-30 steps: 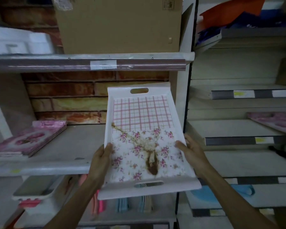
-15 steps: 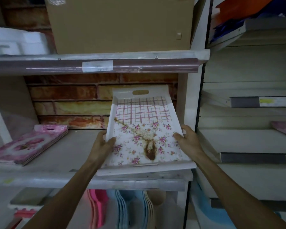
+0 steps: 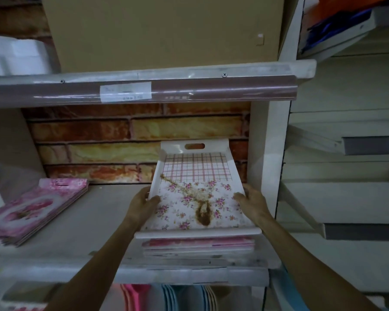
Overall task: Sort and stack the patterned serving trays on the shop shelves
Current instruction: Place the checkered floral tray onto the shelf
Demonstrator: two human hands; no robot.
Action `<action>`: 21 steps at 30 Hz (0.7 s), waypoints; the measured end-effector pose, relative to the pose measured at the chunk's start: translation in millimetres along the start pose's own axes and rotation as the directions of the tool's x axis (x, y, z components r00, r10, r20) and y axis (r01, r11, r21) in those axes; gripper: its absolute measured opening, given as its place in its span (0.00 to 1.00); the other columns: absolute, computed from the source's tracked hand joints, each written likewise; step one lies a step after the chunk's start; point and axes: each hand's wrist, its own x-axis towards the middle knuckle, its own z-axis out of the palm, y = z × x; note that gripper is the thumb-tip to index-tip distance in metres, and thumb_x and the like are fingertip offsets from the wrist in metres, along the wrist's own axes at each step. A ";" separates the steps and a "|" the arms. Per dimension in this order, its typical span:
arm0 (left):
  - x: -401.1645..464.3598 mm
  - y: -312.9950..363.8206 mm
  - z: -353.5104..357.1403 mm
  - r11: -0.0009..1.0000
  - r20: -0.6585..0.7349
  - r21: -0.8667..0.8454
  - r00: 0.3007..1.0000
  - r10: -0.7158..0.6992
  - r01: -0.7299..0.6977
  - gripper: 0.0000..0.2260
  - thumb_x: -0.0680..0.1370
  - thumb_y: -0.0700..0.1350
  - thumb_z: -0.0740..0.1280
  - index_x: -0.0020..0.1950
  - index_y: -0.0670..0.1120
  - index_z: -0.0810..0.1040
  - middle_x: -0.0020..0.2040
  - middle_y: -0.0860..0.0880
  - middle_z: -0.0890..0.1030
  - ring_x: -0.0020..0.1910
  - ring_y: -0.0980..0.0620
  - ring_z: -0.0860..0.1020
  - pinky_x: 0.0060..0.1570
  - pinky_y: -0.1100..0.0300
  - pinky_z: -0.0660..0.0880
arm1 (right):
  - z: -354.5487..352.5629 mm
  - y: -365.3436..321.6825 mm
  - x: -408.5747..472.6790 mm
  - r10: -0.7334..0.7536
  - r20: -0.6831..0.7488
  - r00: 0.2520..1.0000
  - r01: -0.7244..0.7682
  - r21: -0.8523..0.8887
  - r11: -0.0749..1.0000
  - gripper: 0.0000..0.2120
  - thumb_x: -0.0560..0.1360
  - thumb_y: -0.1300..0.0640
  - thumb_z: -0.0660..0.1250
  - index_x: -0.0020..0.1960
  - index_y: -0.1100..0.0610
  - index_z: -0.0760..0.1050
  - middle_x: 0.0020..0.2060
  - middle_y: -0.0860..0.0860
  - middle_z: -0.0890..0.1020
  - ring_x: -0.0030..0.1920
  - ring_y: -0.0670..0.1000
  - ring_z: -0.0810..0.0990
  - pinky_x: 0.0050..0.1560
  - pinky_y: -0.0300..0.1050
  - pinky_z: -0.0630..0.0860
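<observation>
Your left hand (image 3: 142,202) and right hand (image 3: 253,202) each grip a side rim of the floral tray (image 3: 195,194), now lowered from mid-air onto the pink stack (image 3: 199,245) at the shelf's (image 3: 76,232) 4 o'clock; release follows.

grey shelf (image 3: 81,232), two pink tray stacks (image 3: 38,207) (image 3: 198,246)

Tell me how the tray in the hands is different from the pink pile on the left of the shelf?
The held tray is white with checks and little flowers; the pink pile is all rosy pink. The held tray has raised sides; the pile's pieces look flat. The left hand and right hand grip the tray; nothing touches the pile. Both are at the same shelf.
</observation>
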 end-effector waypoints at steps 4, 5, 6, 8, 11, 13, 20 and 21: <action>8.9 -22.4 12.1 0.999 0.043 0.030 0.998 -0.041 0.040 0.16 0.78 0.40 0.65 0.66 0.42 0.74 0.53 0.45 0.80 0.46 0.47 0.78 0.45 0.58 0.74 | 9.6 15.8 4.3 0.048 0.015 0.999 -0.047 -0.039 0.998 0.15 0.79 0.65 0.62 0.64 0.62 0.75 0.46 0.52 0.79 0.35 0.39 0.74 0.24 0.22 0.67; 10.6 -26.8 14.9 0.998 0.052 0.044 0.998 -0.047 0.045 0.16 0.78 0.40 0.65 0.66 0.42 0.75 0.52 0.45 0.79 0.47 0.47 0.78 0.45 0.58 0.73 | 11.3 19.4 5.4 0.062 0.019 0.998 -0.061 -0.047 0.997 0.15 0.78 0.65 0.62 0.64 0.63 0.76 0.46 0.52 0.79 0.34 0.38 0.74 0.24 0.22 0.66; 12.5 -30.8 17.6 0.997 0.062 0.060 0.997 -0.049 0.046 0.16 0.78 0.39 0.65 0.66 0.41 0.75 0.52 0.45 0.79 0.47 0.47 0.78 0.46 0.58 0.73 | 13.0 22.7 6.9 0.077 0.020 0.997 -0.076 -0.051 0.996 0.14 0.78 0.65 0.62 0.63 0.63 0.77 0.45 0.52 0.79 0.34 0.38 0.74 0.23 0.22 0.66; 17.0 -37.3 22.5 0.995 0.074 0.092 0.996 -0.042 0.035 0.15 0.77 0.38 0.65 0.64 0.40 0.77 0.52 0.43 0.81 0.47 0.46 0.78 0.47 0.58 0.72 | 16.0 28.6 9.5 0.106 0.024 0.994 -0.105 -0.049 0.993 0.14 0.78 0.65 0.63 0.62 0.62 0.78 0.45 0.52 0.80 0.34 0.38 0.75 0.23 0.22 0.67; 21.4 -46.0 27.8 0.991 0.087 0.131 0.996 -0.014 0.002 0.13 0.77 0.37 0.66 0.60 0.37 0.79 0.52 0.40 0.83 0.45 0.46 0.79 0.45 0.60 0.73 | 20.5 36.9 10.8 0.139 0.020 0.990 -0.139 -0.033 0.990 0.15 0.77 0.65 0.63 0.63 0.61 0.78 0.47 0.53 0.82 0.34 0.39 0.76 0.24 0.23 0.68; 23.0 -51.5 30.0 0.991 0.095 0.137 0.995 -0.011 -0.003 0.12 0.77 0.37 0.66 0.60 0.38 0.79 0.49 0.43 0.82 0.44 0.47 0.78 0.42 0.61 0.72 | 23.9 41.6 10.1 0.140 0.013 0.990 -0.139 -0.035 0.990 0.16 0.77 0.66 0.64 0.64 0.61 0.77 0.52 0.56 0.83 0.33 0.39 0.76 0.24 0.23 0.68; 24.2 -60.5 31.5 0.986 0.096 0.162 0.995 0.020 -0.035 0.09 0.77 0.37 0.65 0.56 0.44 0.80 0.46 0.46 0.81 0.45 0.46 0.79 0.43 0.61 0.72 | 29.3 52.6 8.8 0.127 0.010 0.992 -0.126 -0.060 0.990 0.14 0.77 0.65 0.64 0.62 0.63 0.78 0.52 0.57 0.83 0.34 0.39 0.75 0.25 0.22 0.68; 23.7 -62.2 31.7 0.985 0.094 0.167 0.995 0.022 -0.037 0.09 0.77 0.37 0.65 0.55 0.44 0.80 0.47 0.46 0.81 0.45 0.46 0.78 0.45 0.60 0.73 | 29.3 53.4 8.4 0.125 0.015 0.992 -0.124 -0.066 0.990 0.14 0.77 0.65 0.65 0.63 0.63 0.78 0.53 0.57 0.83 0.34 0.38 0.74 0.26 0.22 0.68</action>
